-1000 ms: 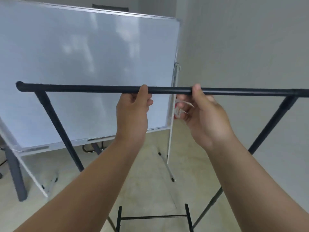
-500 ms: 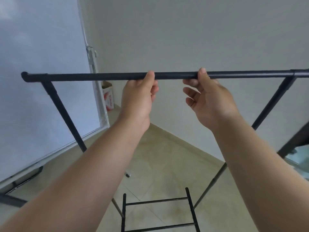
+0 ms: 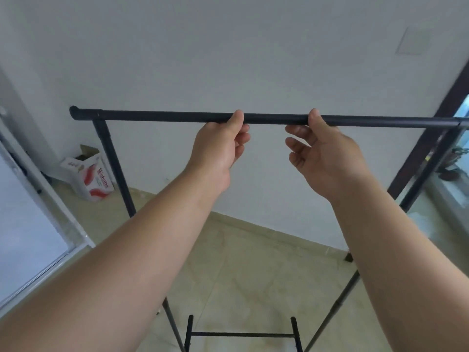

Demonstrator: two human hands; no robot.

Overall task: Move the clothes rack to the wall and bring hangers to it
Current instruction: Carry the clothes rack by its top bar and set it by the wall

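Note:
The black clothes rack (image 3: 157, 115) stands in front of me, with its top bar running level across the view. Its left upright drops toward the floor and its right upright slants down at the right. My left hand (image 3: 215, 151) grips the bar near the middle, thumb over the top and fingers curled under. My right hand (image 3: 324, 158) holds the bar just to the right, thumb on top and fingers loosely spread beneath. The white wall (image 3: 228, 59) lies close behind the rack. No hangers are in view.
A red and white cardboard box (image 3: 91, 179) sits on the floor by the wall at the left. A whiteboard's edge (image 3: 22, 224) fills the left side. A dark door frame (image 3: 431, 138) and glass are at the right. The rack's low crossbar (image 3: 241, 334) is near my feet.
The view has swung right, from the whiteboard to the white wall. The rack has come round with it, and both hands have stayed on the top bar.

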